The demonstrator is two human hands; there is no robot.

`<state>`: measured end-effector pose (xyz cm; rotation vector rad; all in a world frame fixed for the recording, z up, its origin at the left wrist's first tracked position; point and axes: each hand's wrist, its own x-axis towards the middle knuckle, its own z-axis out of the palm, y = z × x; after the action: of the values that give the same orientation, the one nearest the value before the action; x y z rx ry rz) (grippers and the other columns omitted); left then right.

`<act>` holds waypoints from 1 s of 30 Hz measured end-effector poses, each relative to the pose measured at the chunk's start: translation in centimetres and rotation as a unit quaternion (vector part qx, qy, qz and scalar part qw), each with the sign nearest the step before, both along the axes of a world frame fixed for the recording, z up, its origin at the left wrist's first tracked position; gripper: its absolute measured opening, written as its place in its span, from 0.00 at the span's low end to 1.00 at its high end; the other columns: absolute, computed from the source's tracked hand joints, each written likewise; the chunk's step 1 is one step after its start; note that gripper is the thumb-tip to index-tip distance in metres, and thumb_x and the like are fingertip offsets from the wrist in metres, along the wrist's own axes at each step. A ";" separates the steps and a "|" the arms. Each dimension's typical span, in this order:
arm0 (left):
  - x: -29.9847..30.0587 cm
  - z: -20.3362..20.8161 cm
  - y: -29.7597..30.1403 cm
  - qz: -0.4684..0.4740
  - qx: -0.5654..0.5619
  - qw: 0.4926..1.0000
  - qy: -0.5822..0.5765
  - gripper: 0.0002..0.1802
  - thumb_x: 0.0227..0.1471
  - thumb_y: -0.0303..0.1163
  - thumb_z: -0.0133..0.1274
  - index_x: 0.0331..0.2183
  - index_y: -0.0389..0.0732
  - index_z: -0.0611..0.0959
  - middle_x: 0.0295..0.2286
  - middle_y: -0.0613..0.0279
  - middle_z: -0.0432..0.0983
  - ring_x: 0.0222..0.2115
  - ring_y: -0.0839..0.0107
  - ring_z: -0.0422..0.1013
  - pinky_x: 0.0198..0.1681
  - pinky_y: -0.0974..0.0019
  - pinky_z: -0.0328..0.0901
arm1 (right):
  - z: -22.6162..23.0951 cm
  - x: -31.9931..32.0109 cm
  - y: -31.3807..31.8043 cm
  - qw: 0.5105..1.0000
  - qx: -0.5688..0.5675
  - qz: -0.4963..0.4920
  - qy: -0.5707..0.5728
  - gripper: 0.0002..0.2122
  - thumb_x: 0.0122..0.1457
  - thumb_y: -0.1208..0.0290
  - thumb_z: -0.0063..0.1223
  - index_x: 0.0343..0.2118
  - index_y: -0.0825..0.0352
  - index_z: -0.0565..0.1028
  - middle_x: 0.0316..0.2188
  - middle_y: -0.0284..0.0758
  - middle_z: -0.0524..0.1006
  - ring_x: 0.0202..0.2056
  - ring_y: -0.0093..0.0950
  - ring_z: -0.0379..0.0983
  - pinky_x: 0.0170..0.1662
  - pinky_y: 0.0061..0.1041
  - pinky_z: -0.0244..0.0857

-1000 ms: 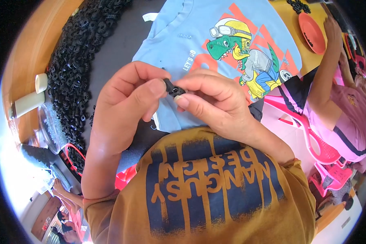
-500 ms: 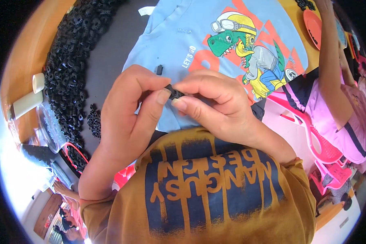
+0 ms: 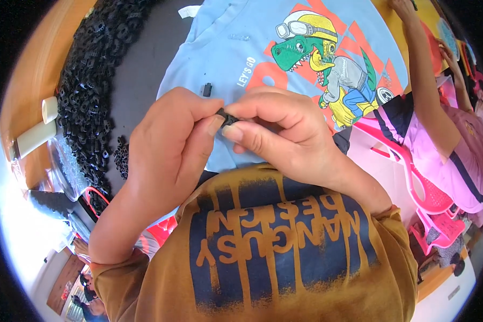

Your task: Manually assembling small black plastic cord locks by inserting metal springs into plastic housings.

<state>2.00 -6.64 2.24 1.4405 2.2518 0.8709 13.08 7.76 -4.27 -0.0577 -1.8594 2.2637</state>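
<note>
Just in front of my chest, both hands pinch a small black plastic piece [image 3: 229,119] between thumbs and forefingers. My left hand [image 3: 166,137] has its left end, and my right hand [image 3: 290,131] grips the right end, the fingertips nearly meeting. Much of the piece is hidden by the fingers, so I cannot tell if it is one part or two. Beneath the hands lies a light blue T-shirt [image 3: 214,59] with a dinosaur print. Another small black plastic piece [image 3: 207,89] rests on it, just beyond my left hand.
A long heap of black plastic parts [image 3: 83,80] lines the left of the dark tabletop [image 3: 139,59]. Beside it are a pale tube [image 3: 36,139] and a clear container [image 3: 64,169]. At right, a co-worker's arm [image 3: 426,91] reaches forward near a pink chair [image 3: 429,196].
My hands stay pinched together on the black piece, which has turned slightly. The view has shifted a little, and the co-worker's arm at right has moved.
</note>
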 end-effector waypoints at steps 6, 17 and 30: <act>0.2 -0.3 0.0 -0.064 0.070 0.992 0.079 0.15 0.43 0.20 0.54 0.38 0.32 0.75 0.25 0.55 0.71 0.22 0.62 0.69 0.24 0.68 0.64 | 0.0 0.0 -0.1 0.991 -0.129 0.019 -0.039 0.06 0.55 0.75 0.54 0.33 0.71 0.75 0.22 0.29 0.73 0.22 0.15 0.68 0.24 0.16 0.61; 0.6 -2.3 -1.0 -0.079 0.067 0.968 0.228 0.23 0.37 0.23 0.62 0.39 0.30 0.76 0.26 0.55 0.71 0.24 0.63 0.71 0.24 0.68 0.68 | 0.1 -0.2 0.0 0.986 -0.163 0.025 -0.030 0.05 0.56 0.76 0.52 0.34 0.71 0.76 0.23 0.29 0.73 0.24 0.15 0.70 0.25 0.14 0.63; 0.1 -0.3 0.6 -0.105 0.017 0.976 0.190 0.24 0.39 0.29 0.62 0.39 0.31 0.72 0.24 0.56 0.72 0.21 0.58 0.69 0.21 0.58 0.63 | 0.4 0.0 0.5 1.000 0.004 -0.012 0.018 0.06 0.56 0.72 0.52 0.28 0.69 0.75 0.21 0.33 0.72 0.23 0.23 0.67 0.26 0.22 0.60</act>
<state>2.14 -6.03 1.95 1.9610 2.2880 0.6097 13.05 8.29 -3.83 -0.0386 -1.8402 2.2255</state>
